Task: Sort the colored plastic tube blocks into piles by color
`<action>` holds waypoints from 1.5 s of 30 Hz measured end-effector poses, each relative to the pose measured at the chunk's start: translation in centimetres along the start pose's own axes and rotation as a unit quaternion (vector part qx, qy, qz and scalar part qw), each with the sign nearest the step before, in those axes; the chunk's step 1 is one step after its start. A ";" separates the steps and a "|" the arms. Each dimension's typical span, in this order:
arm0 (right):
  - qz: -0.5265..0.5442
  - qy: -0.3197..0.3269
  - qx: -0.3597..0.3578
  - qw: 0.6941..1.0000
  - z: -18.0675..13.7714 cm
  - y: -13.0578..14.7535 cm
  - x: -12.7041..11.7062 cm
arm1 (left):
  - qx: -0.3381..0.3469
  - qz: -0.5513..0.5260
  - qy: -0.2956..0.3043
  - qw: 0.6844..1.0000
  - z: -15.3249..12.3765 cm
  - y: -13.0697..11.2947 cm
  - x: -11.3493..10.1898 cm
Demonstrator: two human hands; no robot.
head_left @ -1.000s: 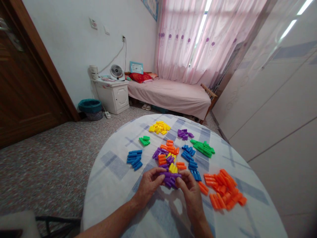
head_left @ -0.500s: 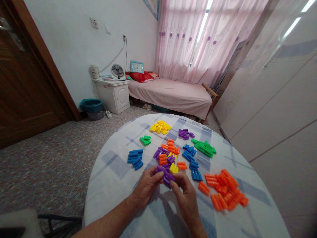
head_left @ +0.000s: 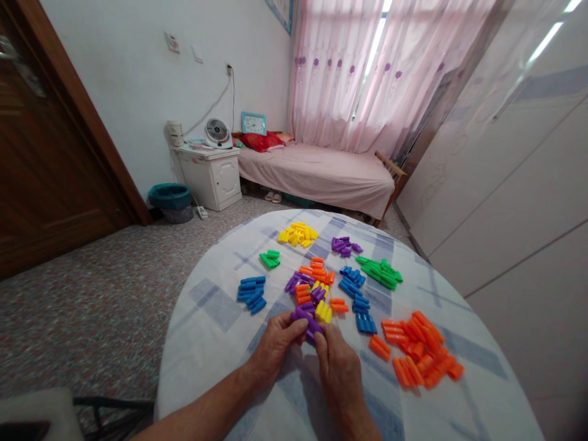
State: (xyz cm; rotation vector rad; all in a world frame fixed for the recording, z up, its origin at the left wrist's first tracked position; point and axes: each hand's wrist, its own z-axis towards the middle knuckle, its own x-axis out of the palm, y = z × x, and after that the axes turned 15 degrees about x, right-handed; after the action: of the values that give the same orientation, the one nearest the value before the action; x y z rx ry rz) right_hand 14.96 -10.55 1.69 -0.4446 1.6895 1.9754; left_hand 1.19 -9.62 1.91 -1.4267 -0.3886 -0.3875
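Note:
My left hand (head_left: 278, 343) and my right hand (head_left: 337, 361) hold purple plastic tube pieces (head_left: 309, 326) between them, low over the near part of the table. The left thumb presses on the upper left end, and the right fingers pinch the lower right end. Right beyond the fingers is a mixed cluster with yellow pieces (head_left: 323, 312), orange pieces (head_left: 316, 271) and more purple pieces (head_left: 297, 282). Fingers hide part of the held pieces, so how they join is hard to see.
The round table (head_left: 206, 361) has a checked cloth. On it lie blue pieces (head_left: 252, 294) to the left, blue pieces (head_left: 353, 282) right of centre, green pieces (head_left: 381, 272), yellow pieces (head_left: 297, 235) and an orange pile (head_left: 422, 349). A bed (head_left: 316, 168) stands beyond.
The purple pieces in my hands have come closer together. My right hand has turned slightly and moved in towards the left, its fingers now more closed around them.

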 end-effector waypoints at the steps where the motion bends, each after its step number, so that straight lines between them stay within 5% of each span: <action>1: 0.018 0.008 0.011 1.000 -0.1 0.1 0.0 | -0.003 0.005 0.007 1.000 0.0 -0.1 0.1; 9: 0.166 0.102 0.169 0.966 -0.5 0.8 -0.3 | 0.024 0.055 0.031 0.998 -0.2 -0.6 0.5; 14: 0.086 0.031 0.084 0.992 0.0 0.8 -1.0 | 0.026 0.018 -0.035 0.999 0.2 -0.3 0.3; 19: 0.073 0.010 0.001 0.997 0.1 0.4 -0.6 | 0.027 0.047 -0.007 0.999 0.1 -0.6 0.3; 34: 0.121 0.079 0.113 0.983 -0.3 0.5 -0.4 | 0.020 0.021 0.043 0.999 0.0 -0.5 0.5; 40: 0.135 0.057 0.090 0.985 0.0 0.4 -0.6 | -0.005 -0.003 -0.017 1.000 0.3 0.0 0.5; 45: 0.122 0.038 0.044 0.991 0.1 0.4 -0.3 | 0.001 0.043 0.012 0.999 0.1 -0.5 0.4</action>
State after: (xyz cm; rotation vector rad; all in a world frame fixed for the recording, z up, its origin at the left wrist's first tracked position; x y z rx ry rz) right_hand 14.99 -10.56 2.14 -0.2945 1.9511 2.0649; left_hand 1.31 -9.55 2.60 -1.4314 -0.3072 -0.3332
